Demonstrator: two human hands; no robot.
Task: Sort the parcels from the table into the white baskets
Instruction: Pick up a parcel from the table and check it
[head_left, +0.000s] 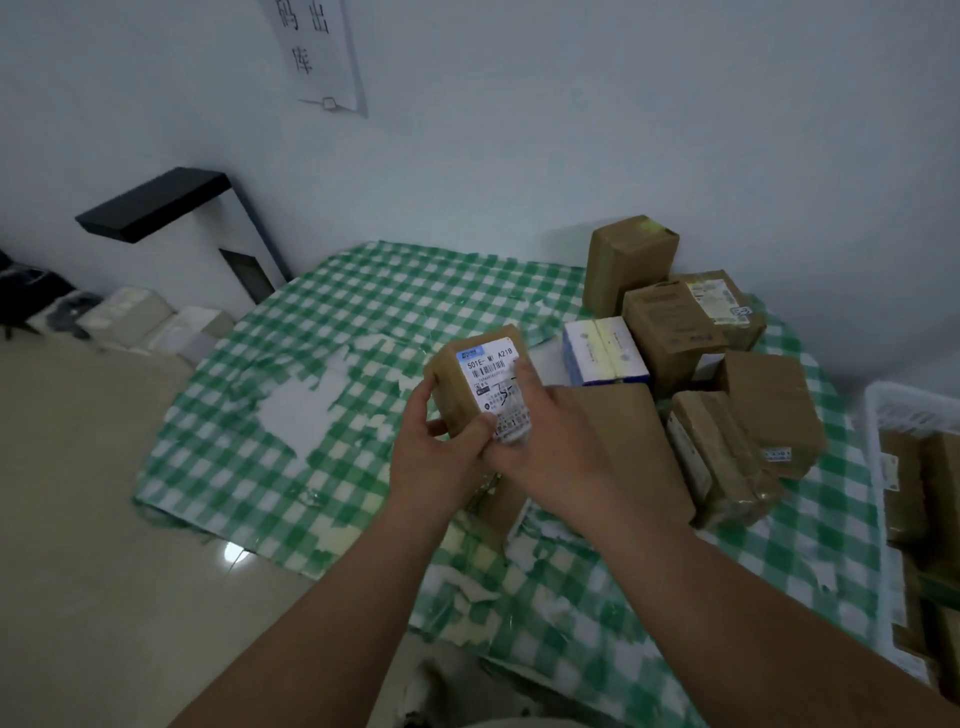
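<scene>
From the head view I have one brown parcel (457, 384) lifted above the middle of the table (363, 312), its white shipping label (496, 392) turned up toward me; my left hand (441, 457) grips it from the left and underneath, thumb curled over the lower front edge and fingers wrapped round the side; my right hand (545, 441) holds the other side, fingers laid across the label and partly covering the print. Both grips are closed on this same parcel; it touches nothing else that I can see.

The table wears a green-and-white checked cloth (332, 291), torn in patches near its left edge so that white shows through; the remaining parcels (727, 374) are heaped toward the far right corner; a tall brown box (631, 260) stands upright at the back of the heap, a white and blue box (605, 353) lies just in front of it, and flatter brown packets lean together along the right edge. A large brown parcel (623, 447) lies directly behind my right wrist.

Off the right edge of the table stands a white basket (878, 467), with brown parcels already inside; a paper sign (317, 52) hangs on the wall beyond the far edge.
</scene>
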